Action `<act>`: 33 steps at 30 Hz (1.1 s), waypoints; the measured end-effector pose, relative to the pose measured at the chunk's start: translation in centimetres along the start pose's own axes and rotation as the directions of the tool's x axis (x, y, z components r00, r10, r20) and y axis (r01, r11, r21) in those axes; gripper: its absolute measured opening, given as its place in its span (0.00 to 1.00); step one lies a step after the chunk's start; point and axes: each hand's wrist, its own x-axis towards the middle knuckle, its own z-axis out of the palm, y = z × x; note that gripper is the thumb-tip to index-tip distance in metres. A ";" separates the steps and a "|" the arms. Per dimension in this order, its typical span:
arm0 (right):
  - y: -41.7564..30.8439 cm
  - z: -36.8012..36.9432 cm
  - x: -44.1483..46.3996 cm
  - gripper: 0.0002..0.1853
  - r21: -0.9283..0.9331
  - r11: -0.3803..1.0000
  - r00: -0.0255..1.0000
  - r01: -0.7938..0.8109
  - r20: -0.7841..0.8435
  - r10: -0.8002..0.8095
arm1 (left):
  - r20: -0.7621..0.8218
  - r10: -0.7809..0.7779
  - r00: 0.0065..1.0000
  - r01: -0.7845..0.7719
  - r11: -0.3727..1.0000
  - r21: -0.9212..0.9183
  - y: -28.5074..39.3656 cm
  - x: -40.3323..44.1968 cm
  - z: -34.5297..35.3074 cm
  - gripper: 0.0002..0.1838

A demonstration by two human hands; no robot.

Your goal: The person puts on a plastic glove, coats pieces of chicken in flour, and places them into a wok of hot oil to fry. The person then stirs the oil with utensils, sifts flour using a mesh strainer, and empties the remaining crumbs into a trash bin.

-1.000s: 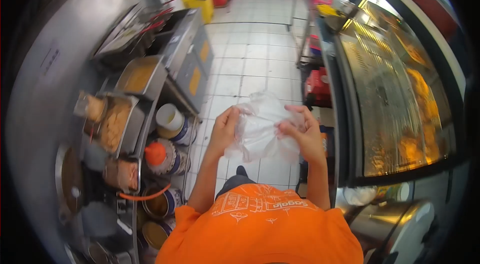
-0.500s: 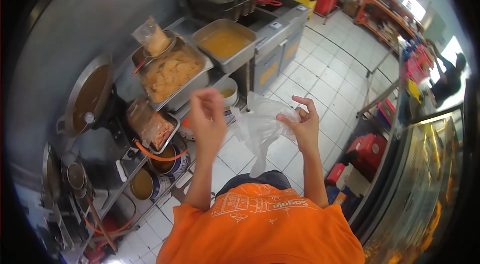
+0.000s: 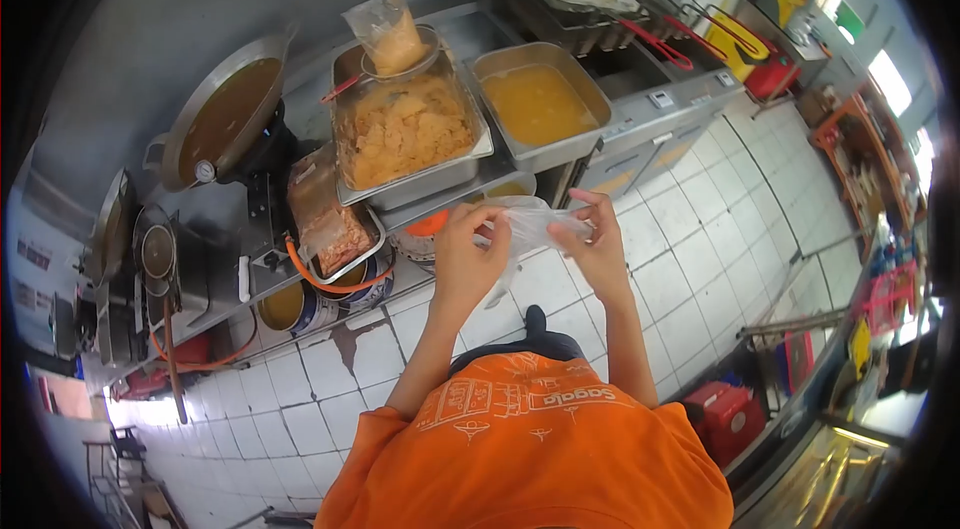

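A thin see-through plastic glove (image 3: 528, 221) is stretched between my two hands in front of my body, crumpled, with a narrow end hanging down. My left hand (image 3: 478, 247) pinches its left side, thumb and fingers curled together. On the other side, my right hand (image 3: 592, 241) grips the edge between thumb and fingers, with the index finger raised. Past my hands stands a steel pan of pale orange breading (image 3: 410, 134). A bowl or strainer holding a plastic bag of orange powder (image 3: 398, 44) rests over its back end.
A deep tray of yellow liquid (image 3: 540, 99) sits beside fryers with red-handled baskets (image 3: 655, 44). At left are a wok of brown liquid (image 3: 230, 119), a tray with a bag of minced-looking food (image 3: 335, 234) and an orange hose. Tins stand underneath; a red box (image 3: 725, 414) is at right.
My left hand has come over to the glove and now grips it, so both hands hold it. My view has turned, bringing the counter closer to the middle.
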 end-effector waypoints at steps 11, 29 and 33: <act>-0.3 1.2 6.4 0.13 -0.366 0.660 0.752 0.656 0.253 -0.608 | -0.139 0.034 0.990 -0.029 0.999 0.042 0.5 4.1 4.1 0.15; 4.2 11.7 13.2 0.15 0.106 0.969 0.865 0.222 0.437 -0.246 | -0.538 0.052 0.841 0.119 0.953 0.278 -5.8 5.6 -3.9 0.14; 4.0 14.8 15.5 0.08 0.043 0.967 0.912 0.252 0.323 -0.252 | -0.532 0.117 0.839 0.088 0.935 0.345 -6.6 5.3 -4.7 0.19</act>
